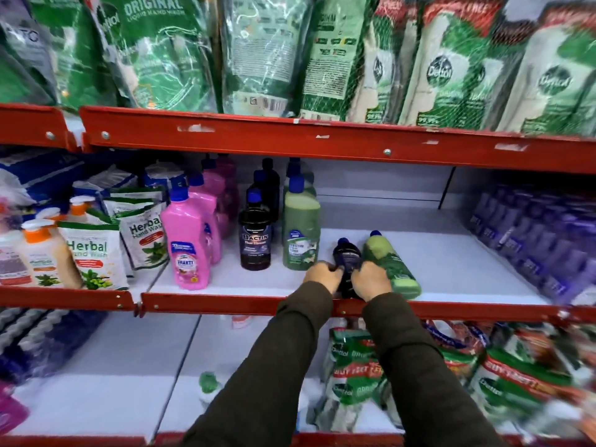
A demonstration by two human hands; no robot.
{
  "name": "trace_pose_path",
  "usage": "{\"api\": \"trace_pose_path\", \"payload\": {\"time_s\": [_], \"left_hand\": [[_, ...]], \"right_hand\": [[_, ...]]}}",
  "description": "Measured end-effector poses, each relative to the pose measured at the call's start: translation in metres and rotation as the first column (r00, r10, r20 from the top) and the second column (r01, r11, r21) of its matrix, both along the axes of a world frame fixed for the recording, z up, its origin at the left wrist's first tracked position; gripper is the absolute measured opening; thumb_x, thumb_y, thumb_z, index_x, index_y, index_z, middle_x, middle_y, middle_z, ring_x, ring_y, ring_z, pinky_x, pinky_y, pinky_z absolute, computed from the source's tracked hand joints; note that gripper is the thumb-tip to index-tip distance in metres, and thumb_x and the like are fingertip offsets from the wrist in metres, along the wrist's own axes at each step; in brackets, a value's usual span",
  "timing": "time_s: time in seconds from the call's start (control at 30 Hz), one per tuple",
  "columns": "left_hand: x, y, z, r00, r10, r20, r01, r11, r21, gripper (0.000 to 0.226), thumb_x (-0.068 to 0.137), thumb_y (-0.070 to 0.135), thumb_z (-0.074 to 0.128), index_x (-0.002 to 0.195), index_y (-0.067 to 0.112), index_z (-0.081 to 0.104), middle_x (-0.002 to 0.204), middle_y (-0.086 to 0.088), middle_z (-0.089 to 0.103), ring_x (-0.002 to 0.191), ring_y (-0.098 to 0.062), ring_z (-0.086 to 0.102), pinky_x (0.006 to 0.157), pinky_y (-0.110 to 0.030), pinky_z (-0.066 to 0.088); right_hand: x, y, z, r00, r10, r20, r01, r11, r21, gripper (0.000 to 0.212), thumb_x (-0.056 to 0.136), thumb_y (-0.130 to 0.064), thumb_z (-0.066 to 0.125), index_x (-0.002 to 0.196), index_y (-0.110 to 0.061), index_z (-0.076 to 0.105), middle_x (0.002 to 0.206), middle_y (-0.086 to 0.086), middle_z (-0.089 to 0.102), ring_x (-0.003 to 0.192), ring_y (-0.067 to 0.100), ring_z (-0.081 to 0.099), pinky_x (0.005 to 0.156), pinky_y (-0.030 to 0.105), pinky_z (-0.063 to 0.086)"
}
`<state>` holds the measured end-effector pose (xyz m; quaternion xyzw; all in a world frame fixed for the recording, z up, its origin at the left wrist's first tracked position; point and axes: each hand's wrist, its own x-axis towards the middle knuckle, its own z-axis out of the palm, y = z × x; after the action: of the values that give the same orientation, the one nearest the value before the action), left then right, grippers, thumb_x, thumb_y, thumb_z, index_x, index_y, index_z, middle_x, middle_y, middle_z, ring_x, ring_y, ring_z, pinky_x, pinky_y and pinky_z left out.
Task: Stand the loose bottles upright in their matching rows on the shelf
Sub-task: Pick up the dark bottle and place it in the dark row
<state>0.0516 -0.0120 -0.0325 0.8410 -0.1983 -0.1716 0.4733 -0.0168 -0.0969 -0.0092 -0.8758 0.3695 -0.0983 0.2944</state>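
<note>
Your left hand [322, 275] and right hand [371, 279] are both closed around the dark loose bottle [346, 262], which lies on its side on the white shelf [451, 266] with its blue cap pointing toward the back. Your right grip also presses against the green loose bottle [392, 264], lying tilted just beside the dark one, base at the shelf's front edge.

Immediately left stand the matching rows: the green row [301, 230] touching distance from your left hand, then the dark row [256, 237], then the pink row [190, 246]. Herbal hand-wash pouches [96, 253] and orange-capped pump bottles [42, 253] fill the far left. Purple packs [541, 246] line the right end, well apart from the bottles. The red shelf lip [225, 306] runs under your wrists. Green refill pouches [274, 59] hang over the upper rail.
</note>
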Motion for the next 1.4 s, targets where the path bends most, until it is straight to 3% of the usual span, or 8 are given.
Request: {"api": "trace_pose_path", "payload": {"time_s": [0.37, 0.5, 0.6, 0.7, 1.03, 1.13, 1.27, 1.4], "left_hand": [[-0.009, 0.039, 0.015, 0.981, 0.113, -0.155, -0.161, 0.923, -0.348, 0.039, 0.09, 0.009, 0.064, 0.129, 0.008, 0.058, 0.131, -0.011, 0.065, 0.117, -0.031, 0.065, 0.097, -0.046, 0.055], [-0.012, 0.057, 0.017, 0.991, 0.126, -0.053, -0.136, 0.879, -0.458, 0.044, 0.088, 0.0, 0.064, 0.131, 0.007, 0.057, 0.131, -0.015, 0.065, 0.119, -0.03, 0.065, 0.103, -0.049, 0.052], [-0.015, 0.075, 0.015, 0.985, 0.172, -0.006, -0.15, 0.84, -0.521, 0.045, 0.087, -0.008, 0.061, 0.13, 0.004, 0.058, 0.12, -0.008, 0.066, 0.1, -0.005, 0.065, 0.089, -0.015, 0.054], [-0.006, 0.108, 0.013, 0.965, 0.261, 0.028, -0.203, 0.808, -0.554, 0.044, 0.088, -0.011, 0.059, 0.13, 0.002, 0.058, 0.115, -0.003, 0.065, 0.096, 0.008, 0.059, 0.08, -0.003, 0.049], [0.029, 0.166, -0.005, 0.917, 0.392, 0.069, -0.305, 0.803, -0.512, 0.041, 0.092, -0.006, 0.055, 0.132, 0.004, 0.052, 0.119, -0.002, 0.059, 0.114, -0.017, 0.057, 0.076, 0.002, 0.046], [0.032, 0.168, -0.007, 0.91, 0.407, 0.086, -0.309, 0.799, -0.516, 0.029, 0.099, 0.006, 0.049, 0.128, 0.009, 0.053, 0.119, -0.002, 0.059, 0.112, -0.017, 0.057, 0.083, -0.007, 0.049], [0.033, 0.165, -0.011, 0.861, 0.498, 0.1, -0.372, 0.752, -0.545, 0.018, 0.102, 0.015, 0.041, 0.107, 0.018, 0.059, 0.11, -0.005, 0.068, 0.107, -0.024, 0.066, 0.096, -0.043, 0.056], [0.031, 0.164, -0.008, 0.845, 0.52, 0.123, -0.406, 0.774, -0.486, 0.023, 0.096, 0.015, 0.051, 0.111, 0.033, 0.051, 0.109, 0.0, 0.063, 0.105, -0.023, 0.063, 0.095, -0.047, 0.056]], "right_hand": [[0.001, -0.002, -0.012, 0.845, -0.17, 0.507, -0.123, 0.861, 0.494, 0.06, 0.079, 0.004, 0.073, 0.135, 0.001, 0.05, 0.134, 0.017, 0.061, 0.122, 0.029, 0.06, 0.111, 0.046, 0.044], [-0.01, 0.014, 0.003, 0.778, -0.113, 0.619, -0.216, 0.876, 0.432, 0.065, 0.074, 0.009, 0.077, 0.133, -0.002, 0.054, 0.121, 0.005, 0.063, 0.092, 0.011, 0.063, 0.091, 0.026, 0.052], [-0.014, 0.036, 0.003, 0.737, -0.003, 0.675, -0.291, 0.901, 0.322, 0.061, 0.074, 0.008, 0.078, 0.13, -0.007, 0.058, 0.116, 0.002, 0.065, 0.091, 0.018, 0.066, 0.074, 0.015, 0.052], [0.006, 0.068, -0.004, 0.704, 0.062, 0.707, -0.329, 0.911, 0.248, 0.058, 0.073, 0.003, 0.08, 0.125, -0.013, 0.061, 0.121, 0.009, 0.066, 0.096, 0.02, 0.066, 0.082, 0.025, 0.056], [0.051, 0.142, -0.028, 0.687, 0.111, 0.719, -0.389, 0.891, 0.234, 0.058, 0.077, 0.006, 0.076, 0.131, -0.007, 0.058, 0.123, 0.008, 0.054, 0.089, -0.003, 0.06, 0.072, -0.001, 0.048], [0.051, 0.143, -0.03, 0.657, 0.087, 0.749, -0.401, 0.882, 0.249, 0.055, 0.077, 0.007, 0.076, 0.123, -0.014, 0.056, 0.119, 0.004, 0.058, 0.095, 0.002, 0.063, 0.075, 0.003, 0.051], [0.048, 0.137, -0.034, 0.648, 0.085, 0.756, -0.364, 0.907, 0.21, 0.034, 0.084, 0.002, 0.07, 0.107, -0.021, 0.06, 0.113, 0.0, 0.065, 0.103, 0.018, 0.069, 0.079, 0.007, 0.054], [0.051, 0.135, -0.034, 0.713, 0.227, 0.664, -0.42, 0.896, 0.145, 0.048, 0.083, -0.004, 0.068, 0.129, -0.016, 0.061, 0.121, 0.002, 0.065, 0.098, 0.011, 0.065, 0.093, 0.024, 0.053]]}}
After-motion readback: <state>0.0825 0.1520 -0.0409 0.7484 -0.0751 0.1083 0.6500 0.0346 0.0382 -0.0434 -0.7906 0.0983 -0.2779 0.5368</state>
